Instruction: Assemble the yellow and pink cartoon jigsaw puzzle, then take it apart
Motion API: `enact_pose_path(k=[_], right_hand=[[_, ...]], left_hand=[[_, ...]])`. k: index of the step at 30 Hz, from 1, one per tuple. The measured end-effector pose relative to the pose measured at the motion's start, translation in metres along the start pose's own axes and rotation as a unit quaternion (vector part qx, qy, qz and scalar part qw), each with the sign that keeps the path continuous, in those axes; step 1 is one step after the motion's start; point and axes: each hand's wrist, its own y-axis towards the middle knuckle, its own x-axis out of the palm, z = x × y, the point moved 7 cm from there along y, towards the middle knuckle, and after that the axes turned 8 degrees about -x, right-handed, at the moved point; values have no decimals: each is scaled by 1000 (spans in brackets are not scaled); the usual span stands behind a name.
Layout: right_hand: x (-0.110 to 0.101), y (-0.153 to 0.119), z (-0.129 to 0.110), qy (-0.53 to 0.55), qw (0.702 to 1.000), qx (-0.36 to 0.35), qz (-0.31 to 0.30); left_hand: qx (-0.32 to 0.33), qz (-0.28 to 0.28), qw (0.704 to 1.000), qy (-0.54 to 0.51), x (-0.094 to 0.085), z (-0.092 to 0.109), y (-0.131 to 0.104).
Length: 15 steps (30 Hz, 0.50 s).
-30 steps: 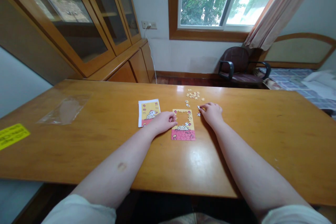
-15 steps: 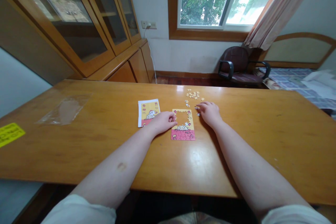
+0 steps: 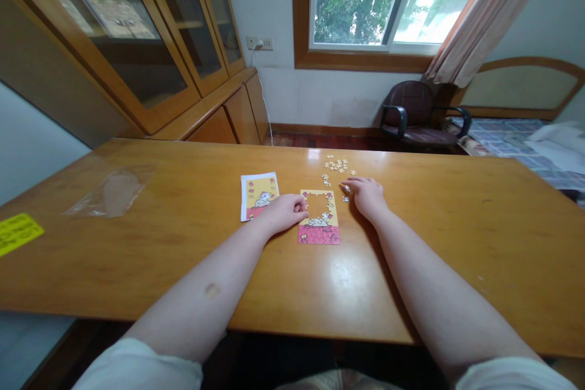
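A partly assembled puzzle [image 3: 319,234] lies on the wooden table, pink at the bottom and yellow around a gap in its upper part. My left hand [image 3: 287,212] rests at its left edge, fingers curled together; whether they pinch anything is hidden. To the right of the puzzle, my right hand [image 3: 365,194] has its fingers apart, over small loose pieces [image 3: 346,198]. More loose pieces [image 3: 339,166] lie in a cluster beyond, with a few others [image 3: 326,180] just above the puzzle. Partly under my left wrist is a printed picture card [image 3: 258,190].
A clear plastic bag [image 3: 112,193] and a yellow label [image 3: 19,233] lie on the table [image 3: 173,268] at the left. Past the far edge stand a glass-door cabinet [image 3: 183,103], an office chair [image 3: 411,111] and a bed [image 3: 516,140].
My right hand has shifted very slightly right, its fingers a little more spread, and a piece beneath them shows more clearly. My left hand stays in place.
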Motion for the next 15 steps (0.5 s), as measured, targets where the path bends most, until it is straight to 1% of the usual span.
enact_pose_path(k=[3,9,15], right_hand=[[4,0,-1,-10,1000,-15,-25],[0,1,4,-65,997,32,-41],[-4,0,7,-67,994,80,-36]], left_hand=[[-2,-1,1000,-2,0,0,0],[-6,1,1000,0,-1,1,-1],[-8,0,1000,0,-1,1,0]])
